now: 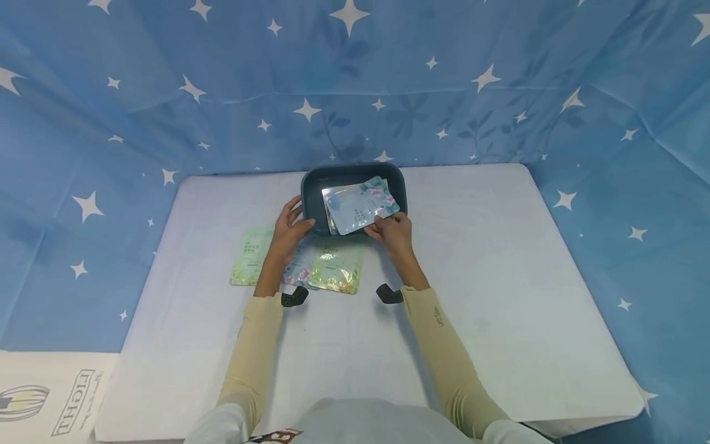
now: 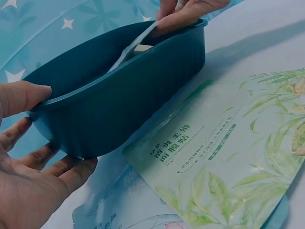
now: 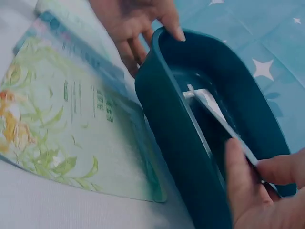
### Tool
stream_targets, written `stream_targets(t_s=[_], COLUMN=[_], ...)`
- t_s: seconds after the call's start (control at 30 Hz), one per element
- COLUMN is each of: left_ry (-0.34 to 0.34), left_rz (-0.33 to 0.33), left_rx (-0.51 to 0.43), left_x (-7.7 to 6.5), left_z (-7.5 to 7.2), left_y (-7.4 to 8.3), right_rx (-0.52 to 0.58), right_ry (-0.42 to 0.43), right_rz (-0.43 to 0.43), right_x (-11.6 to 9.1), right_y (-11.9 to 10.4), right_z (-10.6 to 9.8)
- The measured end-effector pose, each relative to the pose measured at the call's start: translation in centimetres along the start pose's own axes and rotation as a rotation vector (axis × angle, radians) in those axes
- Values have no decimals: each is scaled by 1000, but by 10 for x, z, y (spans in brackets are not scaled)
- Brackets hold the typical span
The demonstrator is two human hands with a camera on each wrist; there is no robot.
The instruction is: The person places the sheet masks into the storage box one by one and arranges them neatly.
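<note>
A dark teal plastic basin (image 1: 310,185) stands at the table's far side. My left hand (image 1: 289,233) grips its left end, thumb over the rim and fingers spread along the outer wall. My right hand (image 1: 392,233) pinches the near edge of a blue sheet mask packet (image 1: 360,205) with pink flowers. That packet slants down into the basin, above another pale packet (image 1: 332,223). In front of the basin lie a green sheet mask packet (image 1: 336,266), a blue sheet mask packet (image 1: 297,264) partly under it, and a second green packet (image 1: 248,259) by my left wrist.
A white cloth covers the table (image 1: 488,277). Blue star-patterned fabric (image 1: 355,86) hangs behind and along the sides. Black wrist camera mounts (image 1: 294,296) sit at both wrists. A printed white sheet (image 1: 55,394) shows at the lower left.
</note>
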State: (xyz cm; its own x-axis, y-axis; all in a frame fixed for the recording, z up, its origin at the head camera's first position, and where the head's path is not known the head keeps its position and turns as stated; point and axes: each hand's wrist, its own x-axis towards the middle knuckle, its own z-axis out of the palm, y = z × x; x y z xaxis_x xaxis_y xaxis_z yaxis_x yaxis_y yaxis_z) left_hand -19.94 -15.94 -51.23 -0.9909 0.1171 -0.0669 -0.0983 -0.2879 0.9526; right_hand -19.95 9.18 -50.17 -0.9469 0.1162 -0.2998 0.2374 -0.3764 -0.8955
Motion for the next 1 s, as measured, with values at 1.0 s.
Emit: stream_targets(t_s=[1.0], left_ry=[-3], left_rz=[-7], left_rx=[27], left_x=[-10], left_z=[10], left_y=[16], right_rx=[-189], right_ry=[-146], right_rz=[24], right_x=[-8], right_y=[0], right_z=[-4])
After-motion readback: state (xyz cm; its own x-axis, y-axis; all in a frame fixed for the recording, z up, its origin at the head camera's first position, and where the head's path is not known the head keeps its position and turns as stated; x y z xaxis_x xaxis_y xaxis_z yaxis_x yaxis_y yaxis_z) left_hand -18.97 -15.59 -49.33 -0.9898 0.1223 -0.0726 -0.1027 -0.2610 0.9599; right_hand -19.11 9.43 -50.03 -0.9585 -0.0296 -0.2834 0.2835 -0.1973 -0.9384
